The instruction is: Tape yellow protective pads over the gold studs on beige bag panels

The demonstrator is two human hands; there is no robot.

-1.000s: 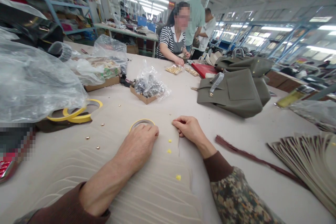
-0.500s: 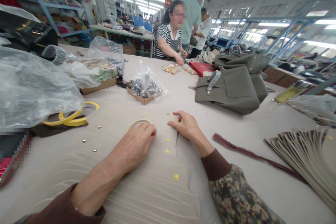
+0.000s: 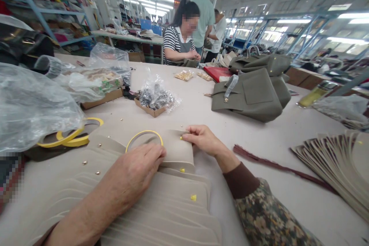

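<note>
My left hand point(image 3: 144, 163) is closed round the near side of a roll of yellow tape point(image 3: 141, 133), which stands tilted over a fanned stack of beige panels point(image 3: 161, 207). With thumb and forefinger, my right hand point(image 3: 203, 141) pinches the far right corner of the top panel point(image 3: 175, 153), whose edge is slightly raised. A small piece of yellow tape point(image 3: 181, 138) shows at those fingertips. More yellow tape pieces point(image 3: 193, 197) mark the right edges of panels lower in the stack. Several gold studs point(image 3: 99, 145) sit on the panels at the left.
Two yellow tape rolls point(image 3: 73, 138) lie by a plastic bag point(image 3: 34, 111) at left. Beyond are a small box of metal parts point(image 3: 154, 111) and grey-green bags point(image 3: 248, 96). At right lie a dark red strip point(image 3: 276, 165) and fanned panels point(image 3: 337, 161). A co-worker point(image 3: 180, 42) sits opposite.
My right hand has closed from a loose, spread pose onto the panel's corner, and that edge has risen. My left hand has moved slightly left and nearer with the tape roll, showing more of it.
</note>
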